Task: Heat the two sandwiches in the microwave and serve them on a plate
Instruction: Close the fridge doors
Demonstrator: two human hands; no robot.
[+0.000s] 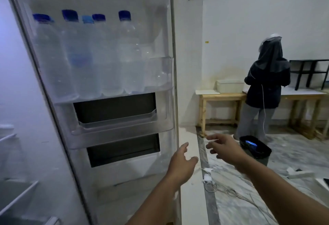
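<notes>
Fridge door (110, 111) stands open, its upper shelf (114, 93) holding a row of water bottles (89, 55). Left hand (180, 165) reaches at the door's outer edge, fingers loosely spread, gripping nothing. Right hand (225, 147) hovers just beside it, fingers relaxed and empty. Sandwiches, microwave and plate cannot be seen. Another person (265, 89) stands at a wooden table (222, 96).

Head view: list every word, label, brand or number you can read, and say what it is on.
No text can be read.
Water bottles in the fridge door shelf: one shows a bluish label patch, too blurred to read.
Yellow tag on the wall: too small to read.
Black bin: blue glow inside, no lettering visible.
</notes>
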